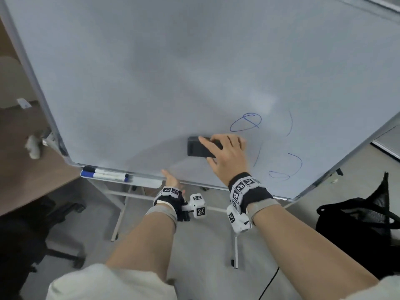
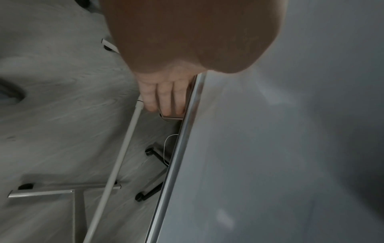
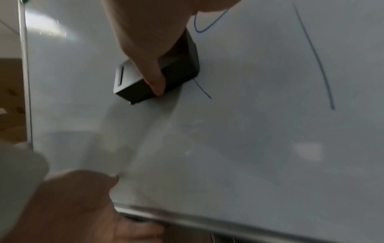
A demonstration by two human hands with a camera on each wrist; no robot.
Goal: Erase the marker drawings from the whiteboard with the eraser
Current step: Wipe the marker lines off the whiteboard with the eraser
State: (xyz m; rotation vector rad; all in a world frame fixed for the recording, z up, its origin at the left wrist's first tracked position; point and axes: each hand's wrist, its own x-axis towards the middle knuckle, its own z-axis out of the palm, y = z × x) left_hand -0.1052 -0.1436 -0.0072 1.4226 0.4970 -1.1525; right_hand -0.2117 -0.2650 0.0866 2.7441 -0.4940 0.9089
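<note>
A big whiteboard [image 1: 151,72] on a stand fills the head view. Blue marker loops and curves [image 1: 246,122] sit at its lower right. My right hand [image 1: 227,154] grips a black block eraser [image 1: 197,148] and presses it flat on the board, just below and left of the top loop. In the right wrist view the eraser [image 3: 178,72] sits between a blue loop [image 3: 207,24] and a short blue stroke [image 3: 202,89]. My left hand [image 1: 172,180] grips the board's bottom frame edge [image 2: 187,131], fingers [image 2: 164,97] curled behind it, thumb in front.
Two markers [image 1: 106,174] lie on the tray at the board's lower left. The stand's white legs [image 1: 119,213] spread on the grey floor. A dark office chair [image 1: 32,234] stands at the left and a black mesh chair [image 1: 363,224] at the right.
</note>
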